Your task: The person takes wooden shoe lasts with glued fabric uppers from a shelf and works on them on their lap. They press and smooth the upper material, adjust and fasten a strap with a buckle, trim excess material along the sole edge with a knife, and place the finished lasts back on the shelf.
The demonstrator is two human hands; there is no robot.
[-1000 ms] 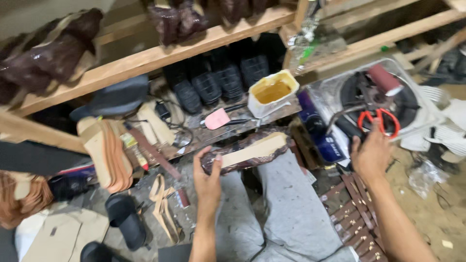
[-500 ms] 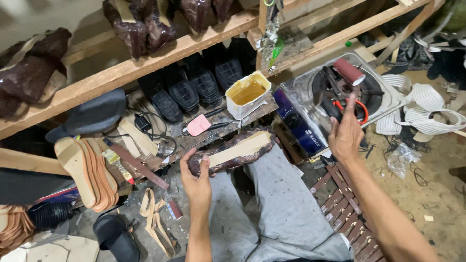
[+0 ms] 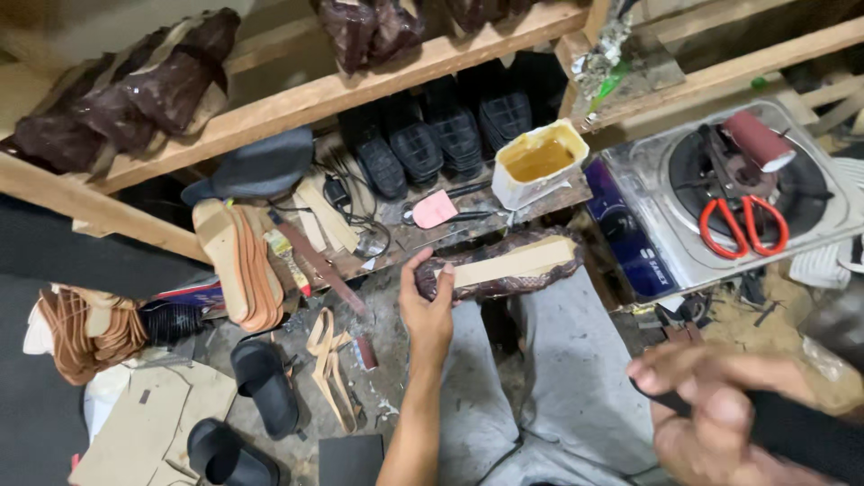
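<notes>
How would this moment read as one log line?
left hand: holds sandal upper | right hand: grips dark strap, blurred | scissors: on stove

Bare forearms, grey trousers (image 3: 576, 378)

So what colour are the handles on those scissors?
Red, seen in the head view: the scissors lie on the stove.
</notes>
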